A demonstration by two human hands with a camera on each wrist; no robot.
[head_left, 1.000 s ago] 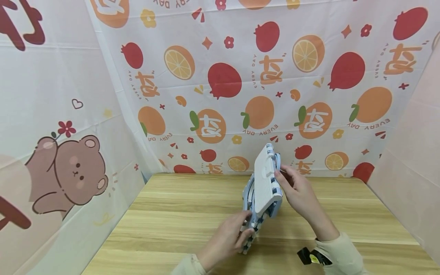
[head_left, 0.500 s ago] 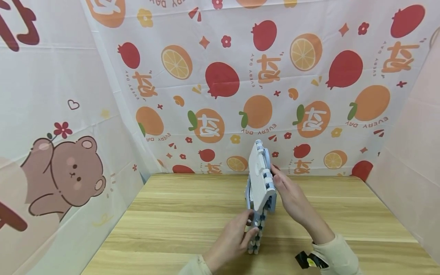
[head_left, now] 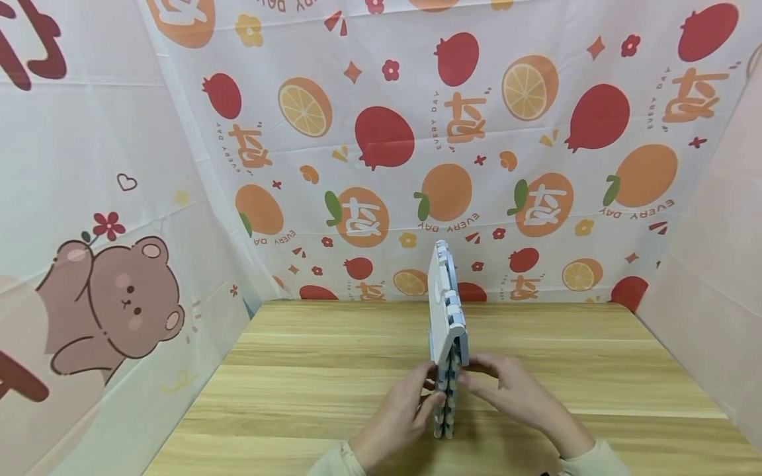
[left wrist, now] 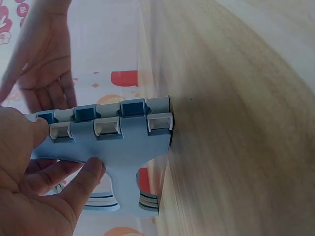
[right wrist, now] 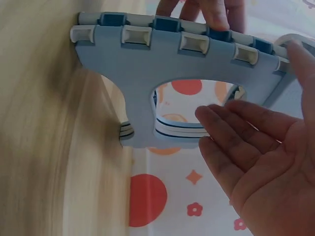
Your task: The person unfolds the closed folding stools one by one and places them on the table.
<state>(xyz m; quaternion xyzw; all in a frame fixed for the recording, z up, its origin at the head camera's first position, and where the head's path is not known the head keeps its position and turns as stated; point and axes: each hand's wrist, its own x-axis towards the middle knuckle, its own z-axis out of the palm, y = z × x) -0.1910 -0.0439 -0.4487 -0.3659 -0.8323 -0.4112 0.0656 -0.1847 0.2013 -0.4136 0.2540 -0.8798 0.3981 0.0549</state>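
The folding stool (head_left: 443, 324) stands on the table (head_left: 309, 363) in a narrow, folded form, its near edge toward the person. At the stool's near left, the left hand (head_left: 393, 416) pinches it, thumb on the hinges (left wrist: 108, 126) and fingers against the left blue panel (left wrist: 130, 152). At the stool's near right, the right hand (head_left: 518, 393) lies loose beside the right blue panel (right wrist: 108, 54), fingers extended and closed round nothing; its thumb tip seems to meet the stool's edge, though that wrist view is dim and I cannot tell whether it presses. The step in hand looks like steadying the stool and handling its end panels from both sides. To do it well, let the left grip anchor the stool while any push from the right comes evenly — directly opposite the left, so the stool does not twist or tip. Fingertips belong on the flat of the panels rather than between the hinges, where a folding joint could nip skin. The stool's footing looks slim, so slow, matched pressure from its two sides — low down, near its base — should serve better than one quick shove.
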